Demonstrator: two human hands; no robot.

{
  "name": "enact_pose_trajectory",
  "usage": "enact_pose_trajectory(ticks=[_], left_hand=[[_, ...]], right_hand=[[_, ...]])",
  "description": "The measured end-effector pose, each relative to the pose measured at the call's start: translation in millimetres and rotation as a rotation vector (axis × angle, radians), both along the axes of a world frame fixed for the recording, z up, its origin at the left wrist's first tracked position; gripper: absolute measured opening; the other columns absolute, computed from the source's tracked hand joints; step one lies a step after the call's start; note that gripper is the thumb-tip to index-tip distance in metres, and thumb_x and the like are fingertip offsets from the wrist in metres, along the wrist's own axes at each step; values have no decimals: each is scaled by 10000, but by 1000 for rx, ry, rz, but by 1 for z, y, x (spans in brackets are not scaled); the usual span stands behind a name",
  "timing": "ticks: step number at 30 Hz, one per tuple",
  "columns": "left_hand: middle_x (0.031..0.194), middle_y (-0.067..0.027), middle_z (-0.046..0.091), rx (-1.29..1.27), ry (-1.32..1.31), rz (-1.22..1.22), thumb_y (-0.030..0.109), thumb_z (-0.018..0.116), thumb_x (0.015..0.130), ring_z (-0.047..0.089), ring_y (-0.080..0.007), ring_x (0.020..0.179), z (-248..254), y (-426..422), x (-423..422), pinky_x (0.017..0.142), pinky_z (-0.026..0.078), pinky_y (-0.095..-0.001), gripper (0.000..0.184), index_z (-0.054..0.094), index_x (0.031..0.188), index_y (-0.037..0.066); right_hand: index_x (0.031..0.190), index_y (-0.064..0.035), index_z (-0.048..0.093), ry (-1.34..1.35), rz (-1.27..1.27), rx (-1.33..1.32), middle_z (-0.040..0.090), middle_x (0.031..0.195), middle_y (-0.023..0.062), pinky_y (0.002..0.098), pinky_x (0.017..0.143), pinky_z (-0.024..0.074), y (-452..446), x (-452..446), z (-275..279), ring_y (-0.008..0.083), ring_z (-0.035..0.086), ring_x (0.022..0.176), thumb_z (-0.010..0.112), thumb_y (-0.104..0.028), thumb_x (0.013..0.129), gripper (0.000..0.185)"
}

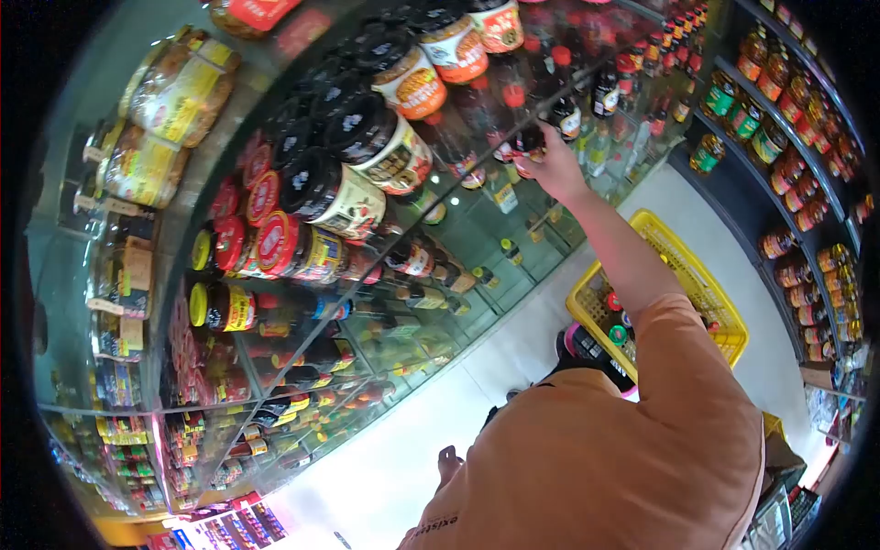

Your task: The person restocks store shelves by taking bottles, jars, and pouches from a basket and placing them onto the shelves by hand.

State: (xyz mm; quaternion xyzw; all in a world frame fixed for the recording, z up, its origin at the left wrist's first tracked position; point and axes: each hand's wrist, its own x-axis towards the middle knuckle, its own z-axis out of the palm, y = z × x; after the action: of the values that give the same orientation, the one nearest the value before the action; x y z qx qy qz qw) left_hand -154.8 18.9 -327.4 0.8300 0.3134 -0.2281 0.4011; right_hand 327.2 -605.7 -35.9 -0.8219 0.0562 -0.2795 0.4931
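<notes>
Right hand (553,168) gripping a small dark container (529,140) by a clear glass shelf (472,243), left hand (449,466) lowered, its grip unclear, yellow plastic basket (689,264) beneath the right arm

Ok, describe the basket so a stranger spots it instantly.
At the glass shelves, find the person's right hand and follow its arm back. Partly hidden behind the arm is the yellow plastic basket; unlike the racked bottles nearby, it is wide and open-topped.

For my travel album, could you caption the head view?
Right hand at a dark bottle, beside shelved jars, with a yellow basket nearby.
</notes>
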Motion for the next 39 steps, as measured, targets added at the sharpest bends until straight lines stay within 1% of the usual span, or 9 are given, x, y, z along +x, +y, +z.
enact_pose_trajectory(ticks=[3, 5, 9, 15, 20, 22, 29, 35, 39], left_hand=[[1036, -154, 646, 409, -153, -734, 248, 701, 884, 668, -226, 819, -37, 29, -22, 709, 544, -373, 454, 549, 1243, 15], [1059, -157, 637, 403, -157, -805, 222, 714, 865, 669, -225, 819, -35, 29, -20, 712, 545, -378, 463, 549, 1242, 11], [1106, -162, 621, 391, -199, -917, 171, 740, 827, 672, -223, 820, -27, 34, -11, 717, 549, -386, 486, 549, 1241, 3], [1142, -161, 604, 350, -281, -1066, 66, 777, 745, 674, -207, 793, 3, 19, 21, 686, 554, -388, 556, 548, 1247, -3], [1019, -109, 631, 335, -429, -1169, 28, 731, 791, 661, -168, 691, 38, -27, 64, 550, 527, -329, 501, 548, 1257, 5], [853, -79, 644, 104, 85, -554, 160, 660, 920, 614, -139, 594, 56, -52, 76, 474, 469, -276, 375, 558, 1248, 12], [683, -75, 617, 56, 328, -190, 394, 538, 1011, 500, -113, 480, 88, -88, 76, 457, 412, -261, 438, 567, 1236, 19], [687, -67, 630, 30, 118, -616, 407, 543, 1014, 490, -101, 475, 73, -60, 51, 454, 401, -249, 436, 571, 1243, 37], [675, -55, 617, 14, 290, -240, 383, 548, 1021, 470, -94, 475, 87, -102, 80, 456, 395, -245, 388, 585, 1234, 61]], right_hand=[[1398, -13, 411, -98, -82, -64, 620, 1248, 208, 421, 944, 498, -11, -11, -15, 367, 610, 1149, 789, -282, 825, 737], [1383, -17, 433, -22, -65, 130, 643, 1161, 129, 337, 906, 512, -31, -54, -4, 204, 632, 1062, 734, -111, 876, 597], [1252, -37, 561, 30, -199, 322, 659, 985, 100, 328, 723, 538, -106, -158, -85, 197, 685, 864, 679, -170, 904, 390], [1196, -49, 596, 811, -342, -302, 706, 942, 162, 449, 863, 515, -134, -313, -244, 327, 693, 924, 693, -239, 870, 390], [1341, -65, 484, 1148, -220, -199, 643, 1154, 232, 473, 902, 518, -89, -347, -310, 405, 635, 1081, 743, -307, 774, 669], [1377, -73, 447, 1240, -232, -228, 603, 1229, 236, 483, 951, 498, -85, -338, -329, 409, 601, 1140, 753, -322, 765, 728], [1514, -113, 274, 1613, -179, -127, 467, 1454, 212, 535, 1095, 390, -91, -299, -367, 388, 466, 1340, 769, -525, 794, 966], [1407, -83, 439, 1566, -188, -182, 599, 1312, 204, 469, 954, 522, -104, -306, -398, 353, 621, 1169, 784, -453, 784, 802], [1274, -76, 537, 1482, -203, -212, 691, 1112, 203, 466, 872, 559, -128, -304, -355, 364, 674, 1044, 797, -378, 714, 687]])
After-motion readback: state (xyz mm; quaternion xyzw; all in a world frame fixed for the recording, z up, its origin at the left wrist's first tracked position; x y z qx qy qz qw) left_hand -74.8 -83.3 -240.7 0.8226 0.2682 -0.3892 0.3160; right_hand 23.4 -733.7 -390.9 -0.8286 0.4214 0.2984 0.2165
